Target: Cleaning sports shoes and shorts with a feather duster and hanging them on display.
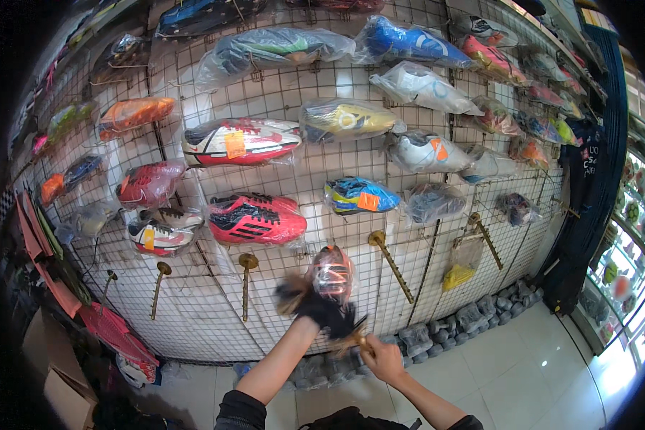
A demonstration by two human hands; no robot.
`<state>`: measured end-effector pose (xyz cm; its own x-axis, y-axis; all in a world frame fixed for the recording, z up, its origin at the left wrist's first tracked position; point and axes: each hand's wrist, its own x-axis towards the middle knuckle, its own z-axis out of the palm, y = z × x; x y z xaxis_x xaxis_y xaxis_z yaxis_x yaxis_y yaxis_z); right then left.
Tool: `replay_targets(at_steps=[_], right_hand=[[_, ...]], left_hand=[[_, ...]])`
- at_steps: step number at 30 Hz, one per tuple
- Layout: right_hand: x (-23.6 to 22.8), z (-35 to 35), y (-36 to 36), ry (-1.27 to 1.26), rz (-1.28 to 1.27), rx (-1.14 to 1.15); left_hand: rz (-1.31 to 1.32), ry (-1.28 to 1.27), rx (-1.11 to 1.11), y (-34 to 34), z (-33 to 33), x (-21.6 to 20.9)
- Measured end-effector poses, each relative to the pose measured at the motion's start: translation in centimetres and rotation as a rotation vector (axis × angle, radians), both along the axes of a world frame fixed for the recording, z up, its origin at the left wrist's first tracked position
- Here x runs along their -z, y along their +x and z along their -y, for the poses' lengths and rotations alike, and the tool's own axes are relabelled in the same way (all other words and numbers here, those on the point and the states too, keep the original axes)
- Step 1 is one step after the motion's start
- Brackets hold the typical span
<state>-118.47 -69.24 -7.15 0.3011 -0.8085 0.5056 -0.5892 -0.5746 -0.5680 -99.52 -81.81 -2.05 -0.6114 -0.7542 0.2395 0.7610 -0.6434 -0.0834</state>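
Observation:
My right hand (385,360) is closed round the light brown handle of what looks like a feather duster (330,315). Its dark feathers are smeared by motion and spread up and to the left of the grip. Dark feathers cover my left hand (308,322) past the wrist, so its fingers are hidden. A brownish blur shows just beyond it, and I cannot make out what that is. Right behind the duster, an orange and black shoe (332,274) in clear plastic hangs against the wire grid.
Plastic-wrapped shoes hang on the wire grid (193,315), among them a red pair (256,218) and a blue one (363,195). Bare brass-coloured display arms (392,266) jut out lower down. Grey dumbbells (473,319) line the floor. A cardboard box (61,365) stands at left.

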Motion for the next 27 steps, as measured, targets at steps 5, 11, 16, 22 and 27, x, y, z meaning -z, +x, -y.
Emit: replay_targets(at_steps=[5, 11, 16, 22, 27], right_hand=[[3.4, 2.8, -0.5, 0.117, 0.546, 0.227], [-0.9, 3.4, 0.5, 0.674, 1.419, -0.235], [-0.2, 6.0, 1.3, 0.773, 1.630, -0.527], [-3.0, 7.0, -0.1, 0.564, 1.572, -0.173], [-7.8, 6.0, 0.8, 0.604, 1.508, -0.021]], left_hand=[[0.374, 0.076, -0.163, -0.4, -3.5, -2.3], [0.516, -0.073, -0.028, 0.6, -5.5, -2.7], [0.593, -0.588, 0.193, 0.7, -6.4, 0.9], [1.345, -0.636, -0.229, 1.8, -6.8, 3.4], [0.730, -0.329, -0.028, 3.9, -7.2, 1.9]])
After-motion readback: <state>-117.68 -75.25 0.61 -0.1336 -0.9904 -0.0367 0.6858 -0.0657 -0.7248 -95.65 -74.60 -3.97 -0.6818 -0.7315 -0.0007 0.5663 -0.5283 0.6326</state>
